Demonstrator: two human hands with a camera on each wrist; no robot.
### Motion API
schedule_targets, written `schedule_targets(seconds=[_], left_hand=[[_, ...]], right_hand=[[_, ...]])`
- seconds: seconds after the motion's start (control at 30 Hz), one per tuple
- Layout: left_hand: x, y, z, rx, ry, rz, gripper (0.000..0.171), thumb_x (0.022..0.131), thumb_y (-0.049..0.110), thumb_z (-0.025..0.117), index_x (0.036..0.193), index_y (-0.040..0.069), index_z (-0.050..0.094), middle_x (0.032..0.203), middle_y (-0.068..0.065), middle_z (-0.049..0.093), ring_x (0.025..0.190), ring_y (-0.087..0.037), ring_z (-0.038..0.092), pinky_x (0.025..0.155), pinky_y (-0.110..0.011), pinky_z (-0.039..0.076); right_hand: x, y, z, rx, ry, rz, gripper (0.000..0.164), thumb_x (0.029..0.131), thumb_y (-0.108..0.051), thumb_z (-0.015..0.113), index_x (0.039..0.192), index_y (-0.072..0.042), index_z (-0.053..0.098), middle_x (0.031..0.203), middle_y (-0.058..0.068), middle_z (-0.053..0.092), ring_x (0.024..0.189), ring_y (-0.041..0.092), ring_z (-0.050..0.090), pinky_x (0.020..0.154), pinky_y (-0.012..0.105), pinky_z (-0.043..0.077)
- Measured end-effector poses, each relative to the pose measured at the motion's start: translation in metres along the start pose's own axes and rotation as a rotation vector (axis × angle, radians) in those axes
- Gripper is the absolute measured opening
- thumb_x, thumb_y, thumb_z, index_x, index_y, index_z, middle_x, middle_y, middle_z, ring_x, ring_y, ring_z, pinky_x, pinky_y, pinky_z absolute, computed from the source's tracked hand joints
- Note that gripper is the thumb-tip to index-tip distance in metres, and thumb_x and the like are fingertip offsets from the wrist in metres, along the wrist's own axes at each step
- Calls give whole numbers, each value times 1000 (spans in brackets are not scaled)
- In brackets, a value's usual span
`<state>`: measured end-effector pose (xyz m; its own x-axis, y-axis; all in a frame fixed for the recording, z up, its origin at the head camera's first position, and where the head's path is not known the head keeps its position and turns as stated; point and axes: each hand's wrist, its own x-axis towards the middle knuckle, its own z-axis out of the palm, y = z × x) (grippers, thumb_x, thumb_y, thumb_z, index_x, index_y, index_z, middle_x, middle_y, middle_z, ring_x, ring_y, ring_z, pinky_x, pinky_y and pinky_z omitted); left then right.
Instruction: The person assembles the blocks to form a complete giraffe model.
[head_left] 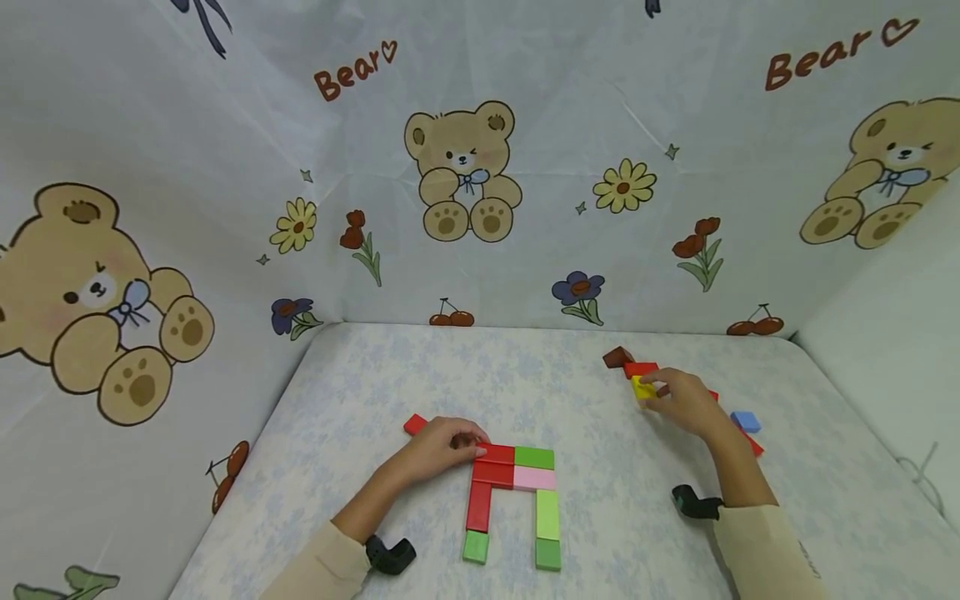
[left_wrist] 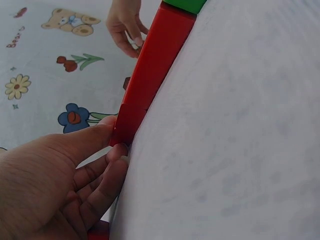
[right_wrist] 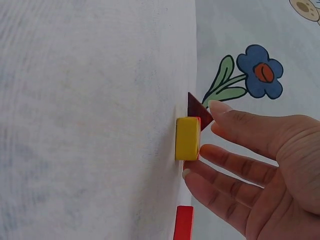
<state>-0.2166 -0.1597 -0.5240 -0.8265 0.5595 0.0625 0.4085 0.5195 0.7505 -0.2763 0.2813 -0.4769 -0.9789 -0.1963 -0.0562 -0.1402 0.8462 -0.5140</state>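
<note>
In the head view, my left hand (head_left: 442, 446) rests by a flat figure of blocks. Its thumb and fingertips touch the left end of a red block (left_wrist: 129, 122), seen close in the left wrist view. Another red block (head_left: 492, 475) and a pink block (head_left: 534, 477) lie in the row below it. My right hand (head_left: 682, 402) is at the back right, over a yellow block (right_wrist: 187, 139). In the right wrist view its fingers are spread close beside that block, with the thumb apart from it. A brown triangular block (head_left: 617, 357) and a red block (head_left: 641, 368) lie just beyond.
Green blocks (head_left: 534, 457) and a red upright block (head_left: 478, 507) form the rest of the figure. A loose red block (head_left: 415, 424) lies left of my left hand. At right are a blue block (head_left: 746, 421) and a red block (head_left: 752, 446). A bear-print cloth (head_left: 525, 275) hangs behind the table.
</note>
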Motion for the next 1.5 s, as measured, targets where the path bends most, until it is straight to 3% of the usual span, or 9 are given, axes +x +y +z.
schedule_targets(seconds=[0.3,0.6,0.9,1.3,1.5], left_hand=[[-3,1,4,-7,0,-3,12,97,23,71,109,26,75,85,14,65,75,-5,58,69,-25,50],[-4,-1,2,-3,3,5,12,98,24,71,108,28,75,85,14,65,75,-6,58,69,-26,50],[0,-2,1,-10,1,16,12,97,28,71,109,29,75,86,15,66,77,-6,60,70,-25,51],[0,2,0,-10,2,-8,12,97,26,71,109,29,75,84,15,65,75,-6,59,69,-26,50],[0,2,-1,-5,1,-8,12,98,26,71,109,28,75,85,15,65,75,-6,58,69,-26,50]], right_hand=[[-5,1,6,30,4,-35,47,85,-13,82,126,4,65,122,27,62,96,34,63,74,39,59],[-2,1,9,15,-36,-36,50,84,-9,83,128,3,64,122,25,63,97,34,63,77,42,58],[2,1,13,-17,-56,-87,64,80,-18,88,133,7,61,110,15,65,90,26,60,75,36,57],[-2,-35,26,37,-162,-237,55,77,-21,89,122,1,67,105,5,65,91,21,59,75,28,56],[-7,-58,35,14,-222,-270,52,75,-23,91,118,-4,69,103,1,62,88,18,58,75,25,55]])
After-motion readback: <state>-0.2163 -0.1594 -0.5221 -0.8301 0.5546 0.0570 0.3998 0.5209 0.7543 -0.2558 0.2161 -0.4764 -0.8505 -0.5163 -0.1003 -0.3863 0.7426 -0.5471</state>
